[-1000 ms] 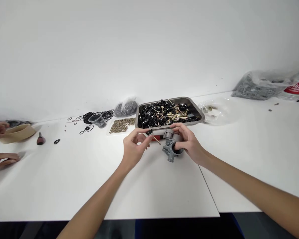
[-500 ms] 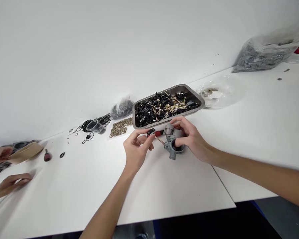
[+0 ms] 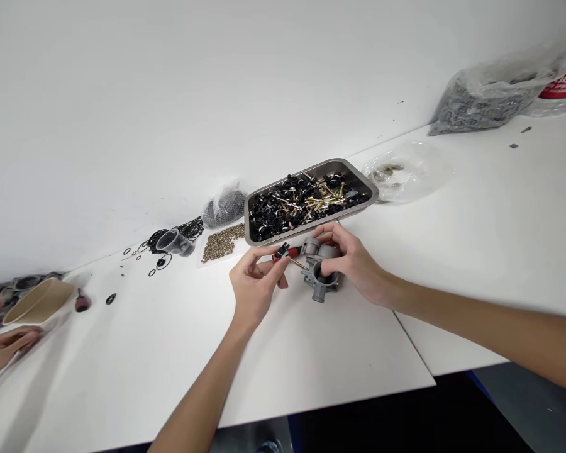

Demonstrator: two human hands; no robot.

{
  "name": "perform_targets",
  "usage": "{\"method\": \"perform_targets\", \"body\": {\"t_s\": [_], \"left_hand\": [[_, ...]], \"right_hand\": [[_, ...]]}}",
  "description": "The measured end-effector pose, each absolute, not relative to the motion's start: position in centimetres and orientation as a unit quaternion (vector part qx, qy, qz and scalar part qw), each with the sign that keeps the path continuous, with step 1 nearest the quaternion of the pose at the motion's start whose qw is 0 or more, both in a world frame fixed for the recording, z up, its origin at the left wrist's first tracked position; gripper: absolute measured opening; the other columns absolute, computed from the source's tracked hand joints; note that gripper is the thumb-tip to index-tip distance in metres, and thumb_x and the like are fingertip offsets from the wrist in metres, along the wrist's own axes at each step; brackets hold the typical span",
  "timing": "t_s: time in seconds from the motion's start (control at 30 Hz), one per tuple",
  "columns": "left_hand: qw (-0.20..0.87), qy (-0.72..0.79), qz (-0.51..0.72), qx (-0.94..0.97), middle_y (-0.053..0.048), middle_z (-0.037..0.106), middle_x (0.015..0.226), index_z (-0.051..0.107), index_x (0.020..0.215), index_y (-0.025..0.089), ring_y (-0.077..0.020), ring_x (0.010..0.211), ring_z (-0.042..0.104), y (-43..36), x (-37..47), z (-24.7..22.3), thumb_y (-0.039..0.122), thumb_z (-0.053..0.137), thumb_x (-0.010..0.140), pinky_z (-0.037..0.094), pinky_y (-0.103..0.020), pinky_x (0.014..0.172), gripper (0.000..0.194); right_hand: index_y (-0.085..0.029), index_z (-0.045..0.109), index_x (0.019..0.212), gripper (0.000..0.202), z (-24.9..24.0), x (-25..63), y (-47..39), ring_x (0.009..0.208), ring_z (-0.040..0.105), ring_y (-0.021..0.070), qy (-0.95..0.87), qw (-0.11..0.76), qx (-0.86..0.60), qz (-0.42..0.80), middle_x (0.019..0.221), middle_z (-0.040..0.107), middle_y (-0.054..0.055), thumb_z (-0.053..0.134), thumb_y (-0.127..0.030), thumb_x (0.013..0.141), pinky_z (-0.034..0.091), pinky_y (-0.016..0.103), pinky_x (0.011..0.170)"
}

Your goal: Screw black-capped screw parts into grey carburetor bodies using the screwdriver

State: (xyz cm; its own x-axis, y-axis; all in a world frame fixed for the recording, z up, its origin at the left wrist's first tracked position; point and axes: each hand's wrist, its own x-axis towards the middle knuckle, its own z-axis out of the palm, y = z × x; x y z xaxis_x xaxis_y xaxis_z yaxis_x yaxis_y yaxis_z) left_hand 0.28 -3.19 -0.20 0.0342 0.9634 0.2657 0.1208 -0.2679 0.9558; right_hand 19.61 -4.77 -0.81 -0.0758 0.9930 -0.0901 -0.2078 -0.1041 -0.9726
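Between the thumb and fingers of my left hand [image 3: 255,283] is a small black part [image 3: 282,251] with a thin brass-coloured rod. The rod points right and its end meets the side of a grey metal housing [image 3: 319,290]; whether it enters a hole cannot be made out. My right hand [image 3: 353,264] grips this housing, with the thumb at its round opening and the fingers behind it. A red and black object [image 3: 293,251] lies just behind the black part, partly hidden. Both hands are just in front of a metal tray [image 3: 372,196] of black and brass-coloured parts.
Left of the tray are brass-coloured pieces [image 3: 222,244], a bag of dark parts [image 3: 224,209], a plastic cup [image 3: 175,243] and black rings. Another person's hands are by a tan bowl [image 3: 42,301] at far left. Plastic bags [image 3: 481,104] lie at the right.
The whole view has shifted slightly, moving things left. My hands keep their holds on the black part and the housing. At far left, the tan bowl is tilted differently and the other person's hands have moved.
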Motion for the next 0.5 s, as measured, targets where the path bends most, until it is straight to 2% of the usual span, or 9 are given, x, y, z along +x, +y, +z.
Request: {"method": "perform_targets", "body": {"t_s": [0.2, 0.5], "left_hand": [[0.372, 0.443, 0.558, 0.595, 0.002, 0.066, 0.056, 0.067, 0.089, 0.017, -0.0152, 0.042, 0.062, -2.67, -0.39, 0.3, 0.028, 0.082, 0.075, 0.043, -0.027, 0.046, 0.023], [0.388, 0.448, 0.531, 0.606, 0.002, 0.065, 0.054, 0.068, 0.087, 0.018, -0.0144, 0.039, 0.059, -2.93, 0.06, 0.37, 0.028, 0.082, 0.074, 0.04, -0.026, 0.044, 0.022]], "right_hand": [[-0.027, 0.058, 0.101, 0.048, -0.91, 19.56, -4.72, 0.077, 0.05, 0.0148, -0.421, 0.509, -0.461, 0.593, 0.104, 0.055, 0.001, 0.066, -0.014, 0.056, 0.043, 0.028, 0.059], [-0.026, 0.057, 0.101, 0.048, -0.91, 19.56, -4.54, 0.072, 0.049, 0.0145, -0.424, 0.497, -0.461, 0.601, 0.099, 0.055, 0.001, 0.064, -0.014, 0.056, 0.041, 0.029, 0.056]]}}
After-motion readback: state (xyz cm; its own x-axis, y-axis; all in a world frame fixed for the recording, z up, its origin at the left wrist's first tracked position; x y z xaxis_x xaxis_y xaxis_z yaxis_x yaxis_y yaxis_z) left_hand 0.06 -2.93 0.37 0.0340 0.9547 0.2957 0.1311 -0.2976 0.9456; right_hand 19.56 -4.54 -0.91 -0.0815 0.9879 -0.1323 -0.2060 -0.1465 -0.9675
